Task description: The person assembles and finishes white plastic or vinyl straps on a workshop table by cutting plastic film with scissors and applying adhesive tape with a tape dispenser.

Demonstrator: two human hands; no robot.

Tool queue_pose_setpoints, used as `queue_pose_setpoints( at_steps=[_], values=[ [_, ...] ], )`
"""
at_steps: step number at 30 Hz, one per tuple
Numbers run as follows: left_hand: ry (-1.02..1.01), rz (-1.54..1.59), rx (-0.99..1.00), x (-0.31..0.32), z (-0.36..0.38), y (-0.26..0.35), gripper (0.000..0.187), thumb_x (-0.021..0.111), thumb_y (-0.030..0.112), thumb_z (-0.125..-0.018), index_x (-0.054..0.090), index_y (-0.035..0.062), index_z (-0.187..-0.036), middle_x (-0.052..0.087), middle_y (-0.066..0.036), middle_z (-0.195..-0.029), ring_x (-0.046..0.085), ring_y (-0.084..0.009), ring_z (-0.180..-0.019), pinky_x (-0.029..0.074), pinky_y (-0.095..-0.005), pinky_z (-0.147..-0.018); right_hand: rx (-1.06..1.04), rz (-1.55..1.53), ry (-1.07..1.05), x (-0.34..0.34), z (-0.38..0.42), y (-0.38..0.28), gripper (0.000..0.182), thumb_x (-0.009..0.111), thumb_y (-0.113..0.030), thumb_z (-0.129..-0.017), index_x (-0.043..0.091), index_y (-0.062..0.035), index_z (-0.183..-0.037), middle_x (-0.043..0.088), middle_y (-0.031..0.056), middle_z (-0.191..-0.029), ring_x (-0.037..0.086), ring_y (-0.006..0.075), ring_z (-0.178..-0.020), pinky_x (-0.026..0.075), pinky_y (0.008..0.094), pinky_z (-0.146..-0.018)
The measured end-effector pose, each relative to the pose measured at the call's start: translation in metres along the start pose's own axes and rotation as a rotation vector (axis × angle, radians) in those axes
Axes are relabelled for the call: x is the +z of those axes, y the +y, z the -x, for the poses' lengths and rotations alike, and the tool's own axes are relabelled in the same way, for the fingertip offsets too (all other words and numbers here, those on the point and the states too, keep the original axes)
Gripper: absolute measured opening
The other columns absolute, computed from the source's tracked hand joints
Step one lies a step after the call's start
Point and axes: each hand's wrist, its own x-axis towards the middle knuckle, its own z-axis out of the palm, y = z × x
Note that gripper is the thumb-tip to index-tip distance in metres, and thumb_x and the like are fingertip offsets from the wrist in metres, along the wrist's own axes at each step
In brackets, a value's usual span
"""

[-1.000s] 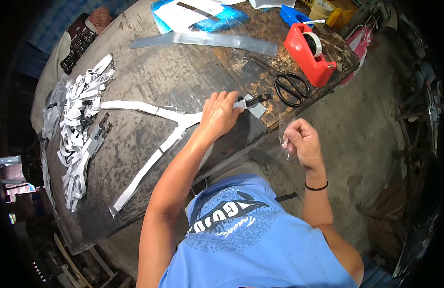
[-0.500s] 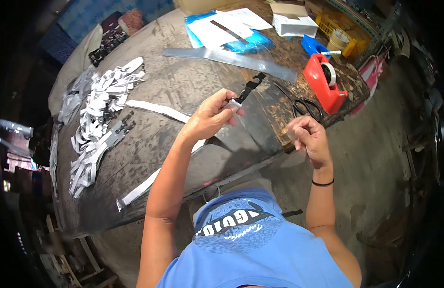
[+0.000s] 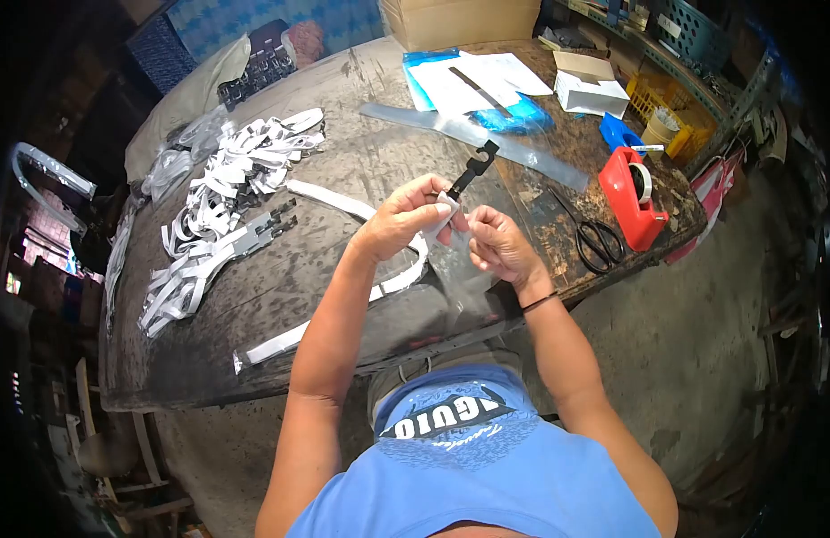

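Observation:
My left hand (image 3: 404, 218) pinches the end of a white strap that carries a black plastic hook (image 3: 473, 169), lifted above the worn table (image 3: 343, 287). The strap (image 3: 339, 203) trails back over the table top. My right hand (image 3: 496, 242) is closed on the mouth of a clear plastic bag (image 3: 460, 269), right beside the strap end. The bag hangs down toward the table's front edge. Both hands nearly touch in front of my chest.
A pile of white straps (image 3: 209, 197) lies at the left. Black scissors (image 3: 592, 235) and a red tape dispenser (image 3: 632, 197) sit at the right. Clear sleeves (image 3: 469, 133), papers (image 3: 473, 76) and a small white box (image 3: 590, 90) lie at the back.
My right hand came up from off the table's edge with the clear bag to meet my left hand. The left hand lifted the hook end of the strap off the table.

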Motion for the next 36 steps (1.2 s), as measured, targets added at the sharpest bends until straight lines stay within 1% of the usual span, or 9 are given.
queue_pose_setpoints(
  at_steps=[3,7,11,17,21,23,28,31,36],
  values=[
    [-0.018,0.018,-0.02,-0.002,0.001,-0.002,0.016,0.058,0.013,-0.095,0.052,0.0057,-0.108,0.069,-0.011,-0.092,0.063,-0.0135,-0.074,0.052,-0.0277,-0.069,0.035,-0.044,-0.039,-0.001,-0.005,0.011,0.016,0.067,-0.022,-0.091,0.057,-0.0103,-0.094,0.057,-0.0018,-0.072,0.04,0.0031,-0.043,0.04,0.0215,-0.041],
    [0.036,0.004,0.007,-0.001,-0.001,-0.005,0.019,0.057,0.015,-0.096,0.051,0.0063,-0.111,0.068,-0.01,-0.095,0.062,-0.0129,-0.075,0.051,-0.0275,-0.068,-0.019,-0.001,0.013,0.01,0.005,0.017,0.015,0.07,-0.016,-0.088,0.057,-0.0108,-0.094,0.057,-0.0011,-0.069,0.042,0.0029,-0.045,0.04,0.0221,-0.042],
    [0.199,-0.119,0.059,0.004,-0.011,-0.017,0.024,0.054,0.017,-0.097,0.05,0.0075,-0.118,0.067,-0.009,-0.1,0.061,-0.0124,-0.082,0.051,-0.028,-0.072,-0.107,0.118,0.227,0.029,0.018,0.015,0.014,0.07,-0.008,-0.087,0.057,-0.0113,-0.094,0.056,-0.0034,-0.072,0.043,0.0043,-0.046,0.036,0.0226,-0.041],
    [0.385,-0.07,0.112,0.026,-0.021,-0.039,0.034,0.044,0.002,-0.091,0.047,0.002,-0.125,0.061,-0.005,-0.106,0.056,-0.0103,-0.088,0.047,-0.0273,-0.081,-0.498,0.244,0.497,0.05,0.004,0.011,0.014,0.068,-0.003,-0.087,0.057,-0.0085,-0.095,0.059,-0.003,-0.077,0.051,0.0031,-0.059,0.04,0.0185,-0.046],
    [0.37,0.012,0.057,0.026,-0.018,-0.04,0.037,0.044,0.002,-0.089,0.048,0.0016,-0.126,0.061,-0.008,-0.11,0.058,-0.0137,-0.096,0.046,-0.028,-0.089,-0.512,0.508,0.521,0.043,-0.004,0.016,0.013,0.066,-0.001,-0.088,0.057,-0.0068,-0.093,0.057,-0.0045,-0.081,0.05,0.001,-0.066,0.042,0.0189,-0.055],
    [0.268,0.29,0.075,0.024,-0.018,-0.042,0.036,0.044,0.005,-0.091,0.049,0.0008,-0.127,0.062,-0.012,-0.114,0.06,-0.0158,-0.102,0.047,-0.0302,-0.092,-0.506,0.56,0.535,0.044,-0.006,0.017,0.011,0.066,-0.001,-0.088,0.057,-0.0063,-0.092,0.058,-0.0043,-0.081,0.052,0.0019,-0.068,0.043,0.0199,-0.058],
    [0.248,0.21,0.136,0.029,-0.013,-0.045,0.033,0.051,0.01,-0.095,0.049,0.0,-0.126,0.062,-0.015,-0.117,0.06,-0.018,-0.104,0.049,-0.0321,-0.093,-0.529,0.808,0.601,0.046,-0.009,0.021,0.007,0.066,-0.003,-0.088,0.06,-0.0046,-0.091,0.062,-0.002,-0.084,0.057,0.0046,-0.076,0.048,0.0228,-0.066],
    [0.251,0.156,0.141,0.031,-0.012,-0.045,0.032,0.056,0.012,-0.096,0.049,0.0,-0.125,0.062,-0.014,-0.116,0.061,-0.0165,-0.102,0.05,-0.0305,-0.09,-0.428,0.662,0.56,0.051,-0.002,0.015,0.006,0.066,-0.005,-0.089,0.061,-0.0046,-0.092,0.064,-0.0001,-0.086,0.058,0.0059,-0.078,0.049,0.0234,-0.068],
    [0.266,0.15,0.161,0.022,-0.014,-0.053,0.028,0.054,0.014,-0.098,0.051,0.0001,-0.122,0.062,-0.01,-0.112,0.061,-0.0134,-0.099,0.051,-0.0279,-0.088,-0.512,0.626,0.575,0.054,0.004,0.008,0.006,0.067,-0.007,-0.089,0.061,-0.0047,-0.091,0.064,0.0013,-0.087,0.058,0.0058,-0.076,0.049,0.023,-0.066]
  ],
)
